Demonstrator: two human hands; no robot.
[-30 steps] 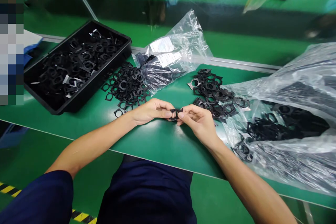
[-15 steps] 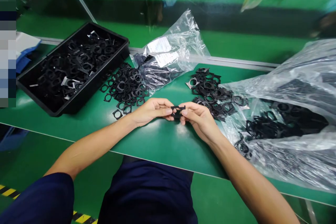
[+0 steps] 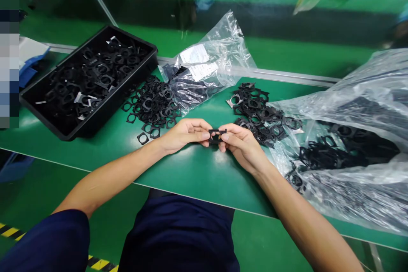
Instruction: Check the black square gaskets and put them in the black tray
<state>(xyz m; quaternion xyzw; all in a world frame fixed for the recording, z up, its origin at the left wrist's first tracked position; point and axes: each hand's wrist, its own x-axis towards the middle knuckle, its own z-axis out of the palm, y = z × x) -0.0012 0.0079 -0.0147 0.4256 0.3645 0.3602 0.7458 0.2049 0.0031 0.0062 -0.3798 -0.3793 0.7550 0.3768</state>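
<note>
There it is: left hand (image 3: 185, 135) and right hand (image 3: 244, 148) pinching a small black frame (image 3: 217, 136) between fingertips, its opening now turned up more than a moment ago, just above the green bench (image 3: 191, 170). Left of the frame, a loose pile (image 3: 153, 104) and black tray (image 3: 89, 80); right, another pile (image 3: 258, 114) and a big plastic bag (image 3: 347, 110). Plastic frames, probably.

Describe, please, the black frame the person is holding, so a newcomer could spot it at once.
On the green workbench, find the person's left hand and right hand. Between them sits a black square frame with a round hole. Unlike its neighbours lying in piles, it alone is held off the bench.
</note>
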